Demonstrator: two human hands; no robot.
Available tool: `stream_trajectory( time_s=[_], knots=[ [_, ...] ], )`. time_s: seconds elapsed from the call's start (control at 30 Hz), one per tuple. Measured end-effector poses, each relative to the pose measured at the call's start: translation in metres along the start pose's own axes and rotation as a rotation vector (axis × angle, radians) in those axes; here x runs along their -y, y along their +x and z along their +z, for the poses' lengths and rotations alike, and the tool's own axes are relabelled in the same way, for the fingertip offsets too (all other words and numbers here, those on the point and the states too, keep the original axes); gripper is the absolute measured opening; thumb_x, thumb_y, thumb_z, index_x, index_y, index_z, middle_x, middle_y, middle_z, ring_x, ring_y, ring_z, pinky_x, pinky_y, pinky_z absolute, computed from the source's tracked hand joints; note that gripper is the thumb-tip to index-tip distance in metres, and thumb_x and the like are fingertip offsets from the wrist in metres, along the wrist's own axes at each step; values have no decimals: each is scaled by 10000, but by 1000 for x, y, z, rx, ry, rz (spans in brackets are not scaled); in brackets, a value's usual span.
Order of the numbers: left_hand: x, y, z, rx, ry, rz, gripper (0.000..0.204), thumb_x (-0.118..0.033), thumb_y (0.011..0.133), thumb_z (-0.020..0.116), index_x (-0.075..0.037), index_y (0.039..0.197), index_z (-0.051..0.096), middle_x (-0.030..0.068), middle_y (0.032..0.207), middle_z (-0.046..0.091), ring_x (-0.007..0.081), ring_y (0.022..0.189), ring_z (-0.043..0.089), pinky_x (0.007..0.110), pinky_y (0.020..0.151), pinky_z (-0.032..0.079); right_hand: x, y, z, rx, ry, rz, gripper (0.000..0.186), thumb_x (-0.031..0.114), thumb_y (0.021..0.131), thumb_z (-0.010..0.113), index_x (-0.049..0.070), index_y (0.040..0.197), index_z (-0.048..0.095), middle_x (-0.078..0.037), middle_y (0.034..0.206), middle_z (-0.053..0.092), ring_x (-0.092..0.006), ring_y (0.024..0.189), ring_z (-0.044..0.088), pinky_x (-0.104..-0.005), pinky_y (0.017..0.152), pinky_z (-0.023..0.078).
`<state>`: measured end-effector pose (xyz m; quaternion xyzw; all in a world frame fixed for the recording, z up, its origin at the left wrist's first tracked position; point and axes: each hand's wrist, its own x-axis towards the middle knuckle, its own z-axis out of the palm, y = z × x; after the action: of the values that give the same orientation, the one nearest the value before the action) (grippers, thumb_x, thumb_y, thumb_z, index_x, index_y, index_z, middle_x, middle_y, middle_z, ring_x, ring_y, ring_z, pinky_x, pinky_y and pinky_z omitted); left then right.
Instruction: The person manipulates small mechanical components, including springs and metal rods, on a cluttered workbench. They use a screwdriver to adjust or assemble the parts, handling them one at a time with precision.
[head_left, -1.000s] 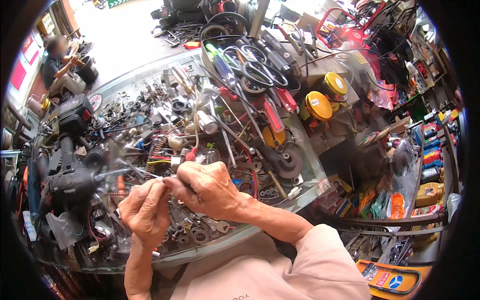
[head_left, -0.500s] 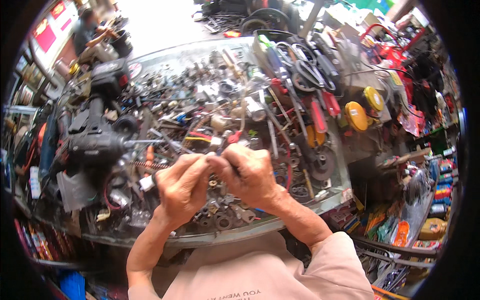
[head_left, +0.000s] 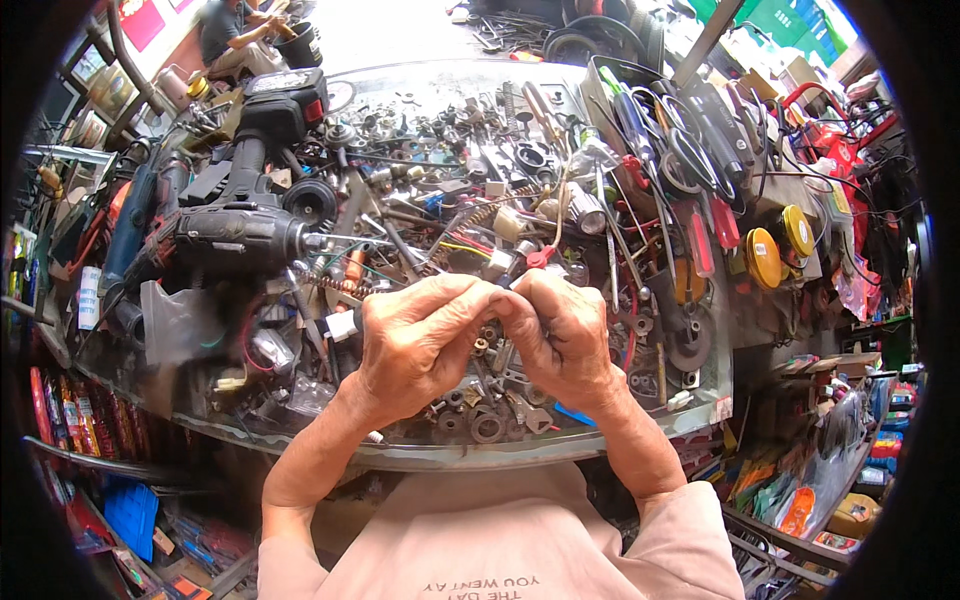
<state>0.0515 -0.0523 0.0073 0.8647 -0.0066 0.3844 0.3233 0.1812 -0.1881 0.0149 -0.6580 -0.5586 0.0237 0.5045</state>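
My left hand [head_left: 422, 335] and my right hand [head_left: 562, 335] meet over the middle of a cluttered worktable, fingertips pressed together. Thumbs and index fingers of both are pinched at one spot. Whatever they hold is too small and too covered by the fingers to make out; a dark bit shows just above the fingertips. Just beyond them lie a white connector [head_left: 499, 263] and a red piece [head_left: 540, 258] among wires. Below the fingers are metal nuts and rings [head_left: 487, 426] and a wrench-like flat part [head_left: 533, 415].
A black cordless drill [head_left: 225, 236] lies to the left, its bit pointing right. At right are scissors [head_left: 683, 160], red-handled pliers [head_left: 700, 242], a grinding disc [head_left: 690, 347] and yellow round tins [head_left: 763, 258]. The table's front edge [head_left: 470, 458] curves before me. A person [head_left: 235, 42] sits far left.
The whole view has shifted, so the table and tools appear farther right and higher. Both hands stay pinched together over about the same spot on the table.
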Motion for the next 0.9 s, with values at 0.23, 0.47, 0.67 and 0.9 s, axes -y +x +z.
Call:
stream_trajectory(
  time_s=[0.23,0.47,0.67,0.9],
  knots=[
    [6,6,-21,130,67,36,284,-2,801,785,-14,1081,736,113,964,744,257,765,739,327,647,549,4,-2,6,35,28,53,210,155,997,670,29,858,575,-133,688,540,-348,596,581,-424,537,449],
    [10,1,-18,64,93,76,321,27,759,760,-10,1078,743,133,975,741,287,804,743,361,675,592,5,-5,16,23,77,149,223,180,1021,647,14,884,590,-141,680,543,-353,589,572,-428,538,441],
    [14,-8,-25,118,79,38,353,19,748,760,-24,1098,752,137,1020,737,289,819,744,364,674,595,4,-4,15,81,137,154,215,172,1029,638,1,902,608,-137,682,549,-328,588,562,-410,555,448],
    [22,-4,-41,-102,100,-74,193,-2,843,762,-18,1035,746,109,915,735,276,743,718,336,622,562,23,5,-5,82,-45,283,186,149,895,769,39,848,626,-63,712,576,-177,567,552,-319,524,438]
  ],
)
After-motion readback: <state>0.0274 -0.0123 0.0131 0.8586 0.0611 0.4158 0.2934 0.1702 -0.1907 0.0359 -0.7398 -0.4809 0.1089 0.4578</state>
